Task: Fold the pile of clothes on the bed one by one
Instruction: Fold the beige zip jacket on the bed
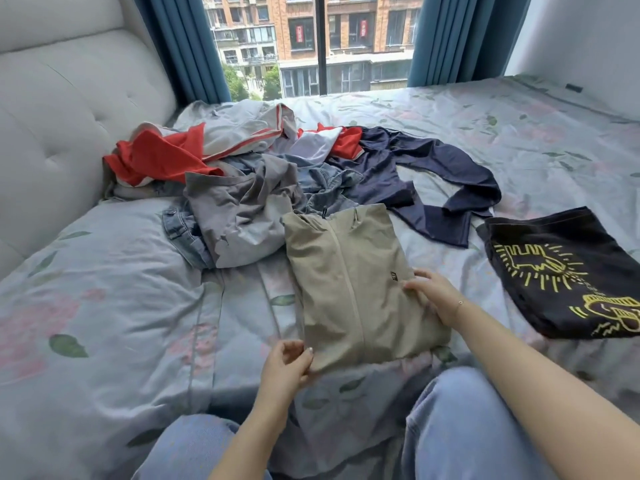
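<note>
Clothes pile (263, 174): located on the bed (104, 289), far-left of centre, unfolded. Visible items in the pile: a red-and-white garment (156, 157), a grey garment (239, 216), blue denim (187, 233) and a navy long-sleeved garment (415, 174) that spreads out to the right.

Khaki zip jacket (353, 285): lies flat on the bed just near of the pile, folded to a compact rectangle, zip running down its middle, small dark logo on its right half. Its far-left edge touches the grey garment.

Left hand (287, 368): fingers and thumb pinch the near-left corner of the khaki zip jacket.

Right hand (433, 296): rests on the right edge of the jacket, fingers curled over the fabric edge; a thin bracelet shows at the wrist. The two hands are apart, one at each side of the jacket.

Black folded garment (561, 275): lies on the bed at the right, apart from the jacket, yellow line print facing up.

Person's knees in light blue jeans (460, 420): at the near edge. A padded headboard (62, 109) stands at the left; blue curtains (183, 46) frame a window on the far side.
</note>
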